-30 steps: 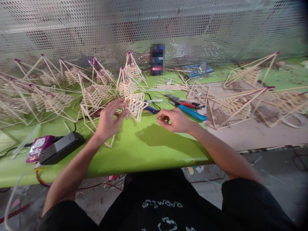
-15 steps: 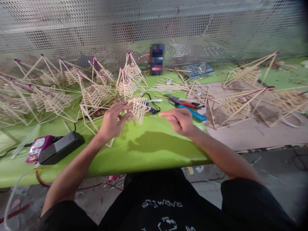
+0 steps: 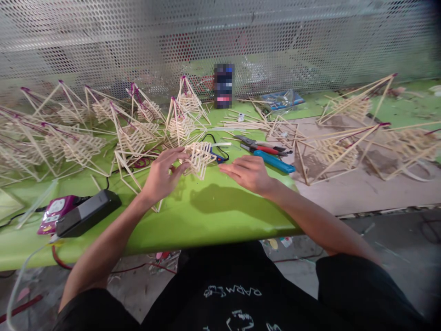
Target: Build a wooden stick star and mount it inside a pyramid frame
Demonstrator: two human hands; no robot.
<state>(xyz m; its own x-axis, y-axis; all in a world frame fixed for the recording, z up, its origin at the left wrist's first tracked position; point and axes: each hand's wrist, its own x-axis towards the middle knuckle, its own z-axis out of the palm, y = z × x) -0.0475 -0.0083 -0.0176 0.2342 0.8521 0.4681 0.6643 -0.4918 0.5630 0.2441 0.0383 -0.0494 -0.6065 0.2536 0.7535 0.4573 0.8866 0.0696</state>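
Note:
Pinched in my left hand is a small stepped lattice of wooden sticks, raised above the green table. My right hand hovers to the right of the lattice, apart from it, with its fingers stretched toward it; I see nothing in them. Behind the lattice, partly hidden, lies a blue glue gun with a whitish glue stick sticking out. Right of it lie pruning shears with a red handle and a tool with a blue handle.
Several finished stick frames with purple cord crowd the left; more stand on a board at right. Loose sticks and a blurred upright phone are behind. A purple power strip and black adapter sit front left.
My right hand has shifted slightly left toward the lattice, and its fingers have gone from one pointing finger to several stretched out. My left hand has barely moved.

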